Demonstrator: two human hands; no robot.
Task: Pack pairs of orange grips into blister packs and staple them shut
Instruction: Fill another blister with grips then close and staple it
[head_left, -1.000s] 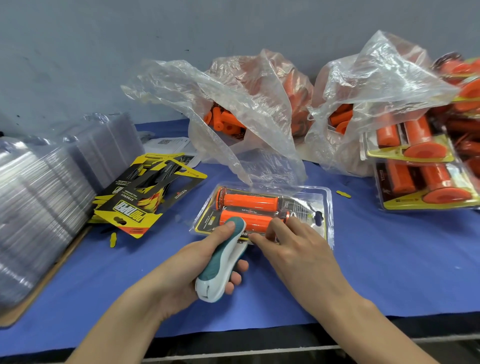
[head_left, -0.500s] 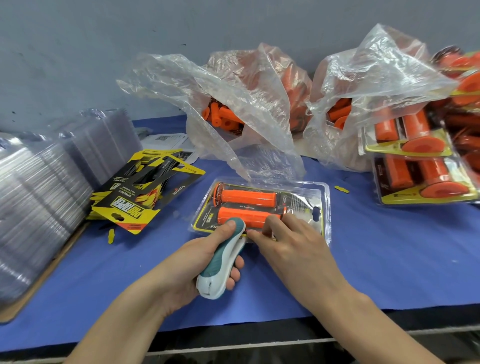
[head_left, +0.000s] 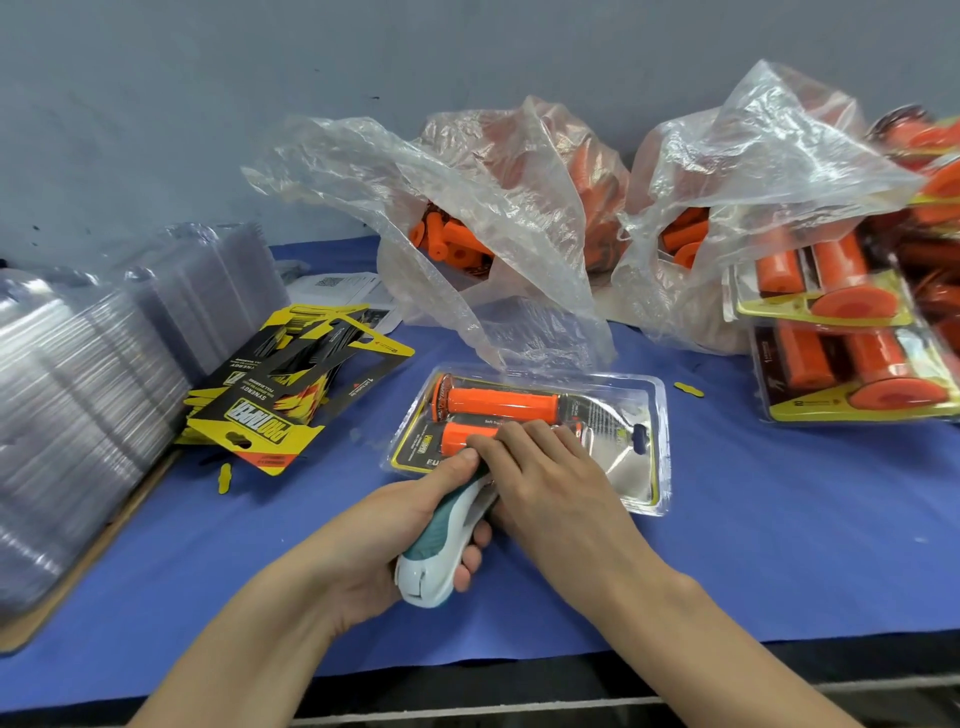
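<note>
A clear blister pack (head_left: 631, 457) lies on the blue table cover (head_left: 779, 545) with two orange grips (head_left: 501, 404) side by side inside it over a yellow-black card. My left hand (head_left: 400, 525) grips a teal and white stapler (head_left: 447, 545), its nose at the pack's near edge and my thumb on top. My right hand (head_left: 545, 478) rests flat on the pack, its straight fingers pressing the nearer grip and the near rim right beside the stapler's nose. The stapler's mouth is hidden under my fingers.
Stacks of empty clear blisters (head_left: 78, 395) stand at the left, beside a pile of yellow-black cards (head_left: 280, 395). Two plastic bags of loose orange grips (head_left: 452, 244) sit at the back. Filled packs (head_left: 852, 369) pile at the right.
My right hand slid left over the pack, its fingers now covering the stapler's nose. My left hand still holds the stapler at the pack's near edge.
</note>
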